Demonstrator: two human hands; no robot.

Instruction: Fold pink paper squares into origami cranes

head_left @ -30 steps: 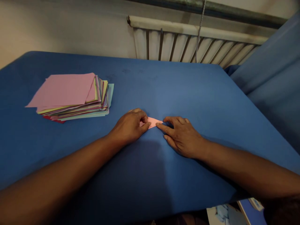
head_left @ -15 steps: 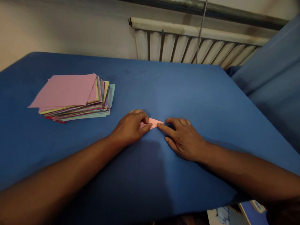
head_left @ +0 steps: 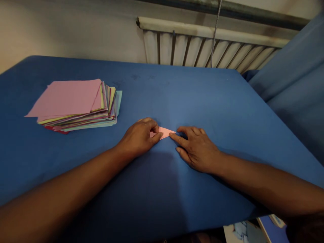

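A small piece of folded pink paper [head_left: 165, 132] lies on the blue table, its pointed end toward the right. My left hand [head_left: 139, 135] is closed on the paper's left part, thumb and fingers at its surface, and covers much of it. The index fingertip of my right hand [head_left: 198, 148] touches the lower edge near the point. The other fingers of that hand are spread and rest on the table, holding nothing.
A thick stack of coloured paper sheets [head_left: 72, 101], pink on top, lies to the left on the blue table [head_left: 197, 91]. Behind the table stand a radiator [head_left: 189, 44] and a hanging cord [head_left: 215, 37]. A blue curtain [head_left: 296, 77] hangs at the right.
The view has shifted slightly, so everything appears a little further left. Both hands keep almost the same place on the pink paper.
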